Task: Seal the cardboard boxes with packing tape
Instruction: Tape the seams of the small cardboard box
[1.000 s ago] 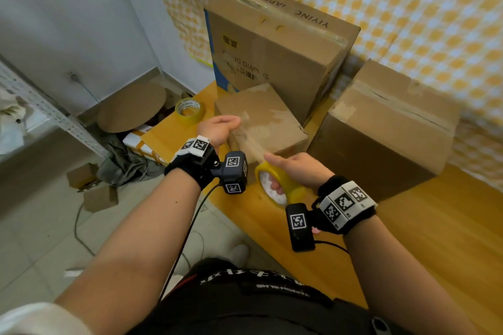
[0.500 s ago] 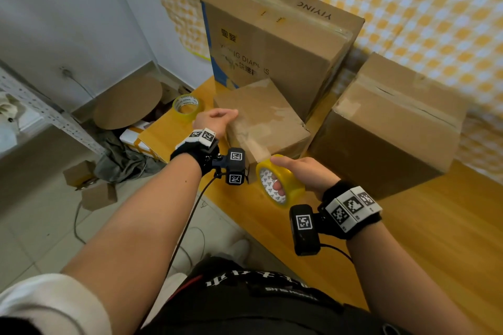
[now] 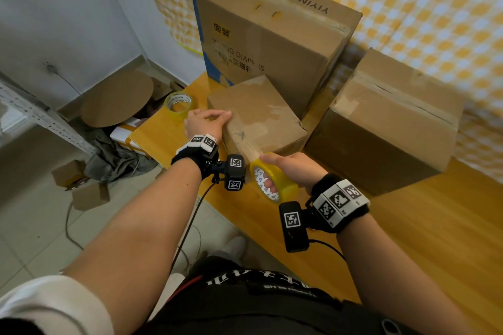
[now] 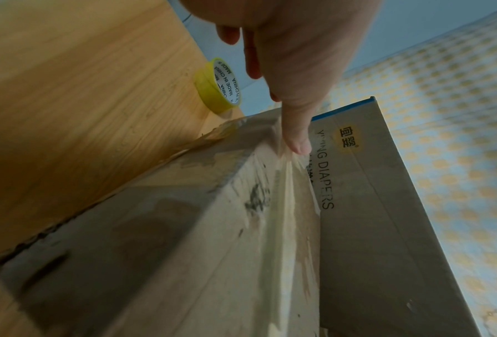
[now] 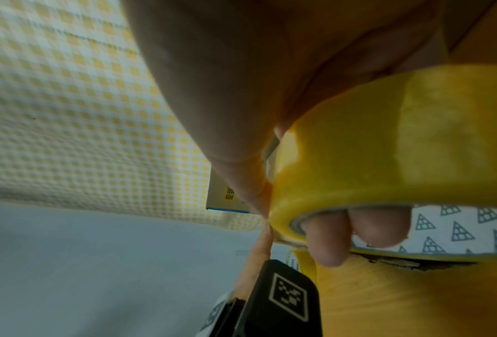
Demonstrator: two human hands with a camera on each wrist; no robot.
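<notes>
Both hands work at the small box (image 3: 258, 114), which sits on the wooden bench (image 3: 424, 231) near its front edge. Fingers of the left hand (image 3: 202, 122) lie straight and flat against the left top edge of the small box, the fingertip (image 4: 299, 146) pressing on shiny tape along that edge. Curled through the core of a yellow tape roll (image 3: 273, 179), the right hand (image 3: 292, 170) grips it with the thumb over the outer face, just in front of the small box's near corner; a strip of tape runs from the roll up onto that corner. Behind the small box and touching it stands a tall diaper box (image 3: 272, 35). To the right of the small box sits a medium box (image 3: 386, 122), close beside it. Left of the small box, near the bench's far corner, lies a second tape roll (image 3: 178, 102).
</notes>
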